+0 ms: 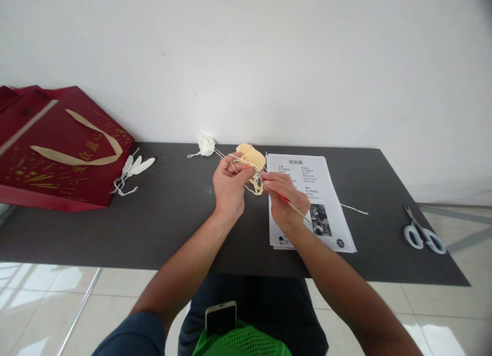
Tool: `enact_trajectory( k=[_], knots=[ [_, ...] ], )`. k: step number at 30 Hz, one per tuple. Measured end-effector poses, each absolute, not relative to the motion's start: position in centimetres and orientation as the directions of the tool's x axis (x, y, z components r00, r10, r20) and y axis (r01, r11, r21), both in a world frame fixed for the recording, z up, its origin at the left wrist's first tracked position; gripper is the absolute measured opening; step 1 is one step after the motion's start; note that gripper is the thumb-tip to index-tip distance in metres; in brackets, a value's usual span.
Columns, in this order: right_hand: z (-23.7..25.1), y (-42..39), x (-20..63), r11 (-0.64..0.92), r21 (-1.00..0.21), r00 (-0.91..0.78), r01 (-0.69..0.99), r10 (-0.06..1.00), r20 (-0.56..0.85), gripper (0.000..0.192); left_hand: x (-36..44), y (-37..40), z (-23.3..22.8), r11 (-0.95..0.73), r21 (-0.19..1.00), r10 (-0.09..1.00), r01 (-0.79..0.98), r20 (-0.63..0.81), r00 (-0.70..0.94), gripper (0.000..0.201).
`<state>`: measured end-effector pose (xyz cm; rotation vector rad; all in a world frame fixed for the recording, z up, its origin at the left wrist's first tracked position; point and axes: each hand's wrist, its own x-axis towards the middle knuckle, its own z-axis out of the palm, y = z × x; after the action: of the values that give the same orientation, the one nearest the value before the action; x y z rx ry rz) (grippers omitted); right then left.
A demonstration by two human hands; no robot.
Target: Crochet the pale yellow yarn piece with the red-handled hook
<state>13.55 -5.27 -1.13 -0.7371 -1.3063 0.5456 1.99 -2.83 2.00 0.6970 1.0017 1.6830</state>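
Observation:
My right hand [287,198] is closed around a slim crochet hook [294,207] with a red grip, its tip pointing left toward my other hand. Between the fingertips of my left hand [229,187] a strand of pale yarn [239,159] is pinched, and a small orange bit [246,167] shows there. The hook's tip meets the yarn between both hands, too fine to make out. Just behind my fingers lies a pale yellow ball of yarn [251,155], with loose loops hanging below it. A white yarn bundle [206,144] rests farther left.
Printed sheets [303,192] lie under my right hand. Scissors [423,233] are at the table's right end. White crocheted pieces [136,166] lie beside a dark red gift bag [69,151] on the left. A wall stands behind the dark table [177,217].

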Motion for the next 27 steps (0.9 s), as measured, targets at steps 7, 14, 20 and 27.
enact_trajectory(
  k=[7, 14, 20, 27],
  knots=[
    [-1.2, -5.4, 13.9, 0.658, -0.75, 0.137, 0.071, 0.738, 0.661, 0.029, 1.4, -2.7, 2.2, 0.014, 0.762, 0.985, -0.647, -0.121, -0.121, 0.052],
    [-1.0, -5.1, 13.5, 0.494, -0.839, 0.178, -0.229, 0.869, 0.463, 0.014, 1.1, -2.4, 2.2, 0.078, 0.734, 0.987, -0.674, -0.152, -0.05, 0.058],
    [-0.4, -4.0, 13.8, 0.362, -0.823, 0.207, -0.438, 0.931, 0.299, 0.013, 1.3, -2.6, 2.1, -0.005, 0.812, 0.992, -0.583, -0.069, -0.104, 0.065],
    [0.0, -4.1, 14.7, 0.48, -0.835, 0.237, -0.269, 0.873, 0.426, 0.014, 1.4, -2.2, 1.4, -0.061, 0.889, 0.989, -0.454, -0.009, -0.15, 0.071]
  ],
)
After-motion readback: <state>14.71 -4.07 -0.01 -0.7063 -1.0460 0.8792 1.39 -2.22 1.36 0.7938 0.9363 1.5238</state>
